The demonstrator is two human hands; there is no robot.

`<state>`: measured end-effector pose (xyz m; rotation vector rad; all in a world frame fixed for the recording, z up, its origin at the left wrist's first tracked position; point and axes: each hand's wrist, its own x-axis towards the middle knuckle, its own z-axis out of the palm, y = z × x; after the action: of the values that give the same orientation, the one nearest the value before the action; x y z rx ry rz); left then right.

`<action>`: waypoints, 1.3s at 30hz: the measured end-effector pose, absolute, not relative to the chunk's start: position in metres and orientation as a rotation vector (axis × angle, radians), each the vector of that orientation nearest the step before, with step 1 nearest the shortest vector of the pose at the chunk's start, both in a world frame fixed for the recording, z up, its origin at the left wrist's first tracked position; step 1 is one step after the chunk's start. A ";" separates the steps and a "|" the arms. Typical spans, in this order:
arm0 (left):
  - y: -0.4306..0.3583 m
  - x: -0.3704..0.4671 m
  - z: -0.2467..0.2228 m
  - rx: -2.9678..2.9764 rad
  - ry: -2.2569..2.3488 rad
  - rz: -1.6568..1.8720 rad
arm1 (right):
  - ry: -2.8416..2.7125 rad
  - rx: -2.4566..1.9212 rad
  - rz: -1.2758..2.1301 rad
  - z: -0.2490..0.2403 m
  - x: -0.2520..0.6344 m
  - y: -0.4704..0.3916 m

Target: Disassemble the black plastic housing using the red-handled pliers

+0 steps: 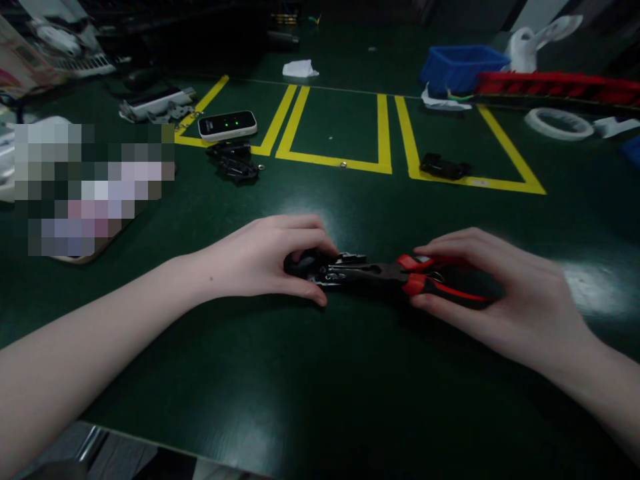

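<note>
My right hand (525, 300) is wrapped round the red and black handles of a pair of long-nose pliers (385, 272). The jaws point left and meet a small black plastic part (310, 265) above the green tabletop. Fingers and thumb of my left hand (270, 257) curl round that part from the left and cover much of it. Whether the jaws grip the part or only touch it I cannot tell. Similar black parts (235, 162) lie farther back on the left, with a small metal ring (261, 167) beside them. Another black part (444, 167) rests at the back right.
Yellow tape (335, 162) marks several areas on the green table (240, 393). A white device with green lights (228, 125) sits at the back left. At the back right are a blue bin (460, 67), a red rack (560, 88) and a tape roll (559, 124).
</note>
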<state>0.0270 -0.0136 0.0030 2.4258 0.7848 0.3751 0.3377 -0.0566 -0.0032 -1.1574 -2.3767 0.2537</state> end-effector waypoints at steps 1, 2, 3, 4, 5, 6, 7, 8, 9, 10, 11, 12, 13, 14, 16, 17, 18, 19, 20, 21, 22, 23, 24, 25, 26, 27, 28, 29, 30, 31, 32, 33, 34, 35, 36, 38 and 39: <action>-0.014 0.027 0.003 2.437 0.780 0.382 | -2.379 -1.149 0.248 -0.003 0.338 -0.057; -0.015 0.027 0.003 2.446 0.773 0.390 | -2.384 -1.140 0.243 -0.002 0.339 -0.058; -0.015 0.027 0.003 2.452 0.768 0.399 | -2.387 -1.138 0.233 -0.002 0.340 -0.058; -0.015 0.027 0.002 2.457 0.763 0.408 | -2.394 -1.143 0.223 -0.001 0.341 -0.058; -0.015 0.027 0.002 2.460 0.759 0.415 | -2.403 -1.157 0.214 -0.001 0.342 -0.058; -0.015 0.027 0.001 2.460 0.753 0.425 | -2.408 -1.172 0.206 0.000 0.343 -0.058; -0.014 0.026 0.000 2.459 0.745 0.433 | -2.413 -1.180 0.200 0.000 0.344 -0.057; -0.014 0.026 -0.001 2.456 0.736 0.443 | -2.417 -1.183 0.197 0.000 0.345 -0.057; -0.014 0.026 -0.001 2.450 0.727 0.453 | -2.419 -1.182 0.197 0.000 0.345 -0.057; -0.014 0.026 -0.002 2.443 0.719 0.463 | -2.418 -1.184 0.198 0.000 0.345 -0.057; -0.014 0.026 -0.002 2.436 0.712 0.475 | -2.414 -1.188 0.198 -0.001 0.345 -0.057; -0.014 0.026 -0.002 2.431 0.708 0.488 | -2.411 -1.197 0.203 -0.001 0.345 -0.057; -0.014 0.027 -0.002 2.427 0.706 0.494 | -2.410 -1.210 0.209 -0.002 0.345 -0.057; -0.014 0.027 -0.003 2.423 0.706 0.497 | -2.408 -1.217 0.211 -0.002 0.345 -0.058; -0.014 0.027 -0.003 2.412 0.705 0.492 | -2.410 -1.243 0.220 -0.002 0.344 -0.060; -0.014 0.027 -0.003 2.403 0.708 0.488 | -2.403 -1.266 0.224 -0.002 0.344 -0.061; -0.014 0.027 -0.003 2.390 0.714 0.487 | -2.392 -1.291 0.229 -0.002 0.343 -0.062; -0.015 0.027 -0.003 2.373 0.723 0.490 | -2.383 -1.311 0.237 -0.002 0.343 -0.063; -0.015 0.028 -0.004 2.352 0.733 0.493 | -2.376 -1.326 0.245 -0.001 0.343 -0.064; -0.015 0.028 -0.004 2.328 0.742 0.494 | -2.377 -1.336 0.251 -0.001 0.343 -0.065; -0.016 0.028 -0.004 2.304 0.746 0.495 | -2.383 -1.332 0.250 -0.001 0.343 -0.065; -0.016 0.028 -0.004 2.284 0.743 0.493 | -2.389 -1.330 0.248 -0.001 0.344 -0.066; -0.016 0.028 -0.004 2.271 0.733 0.487 | -2.391 -1.330 0.246 -0.001 0.344 -0.066; -0.016 0.028 -0.004 2.262 0.726 0.483 | -2.384 -1.333 0.246 -0.001 0.345 -0.065; -0.015 0.028 -0.004 2.256 0.723 0.483 | -2.376 -1.333 0.246 -0.001 0.345 -0.065; -0.015 0.028 -0.004 2.251 0.726 0.488 | -2.371 -1.329 0.246 -0.001 0.345 -0.065; -0.015 0.029 -0.004 2.245 0.732 0.496 | -2.376 -1.320 0.246 -0.001 0.345 -0.065; -0.015 0.029 -0.004 2.238 0.740 0.506 | -2.383 -1.311 0.245 -0.001 0.345 -0.065; -0.015 0.028 -0.004 2.234 0.741 0.508 | -2.392 -1.303 0.242 -0.001 0.345 -0.065; -0.014 0.028 -0.004 2.233 0.737 0.504 | -2.393 -1.301 0.234 -0.001 0.345 -0.065; -0.014 0.028 -0.004 2.236 0.727 0.492 | -2.392 -1.303 0.230 0.000 0.345 -0.065; -0.014 0.028 -0.004 2.241 0.718 0.484 | -2.388 -1.304 0.230 0.000 0.345 -0.065; -0.014 0.028 -0.004 2.243 0.715 0.483 | -2.386 -1.302 0.226 0.000 0.344 -0.065; -0.014 0.028 -0.005 2.241 0.718 0.489 | -2.384 -1.299 0.223 -0.001 0.345 -0.065; -0.014 0.028 -0.005 2.235 0.726 0.499 | -2.388 -1.293 0.222 -0.001 0.345 -0.066; -0.014 0.028 -0.004 2.227 0.735 0.508 | -2.405 -1.280 0.212 -0.001 0.345 -0.066; -0.014 0.028 -0.004 2.227 0.733 0.502 | -2.407 -1.281 0.208 -0.001 0.345 -0.066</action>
<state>0.0282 -0.0142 -0.0038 2.2273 0.7330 0.5025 0.3448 -0.0662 -0.0008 -1.2813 -2.4074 0.2085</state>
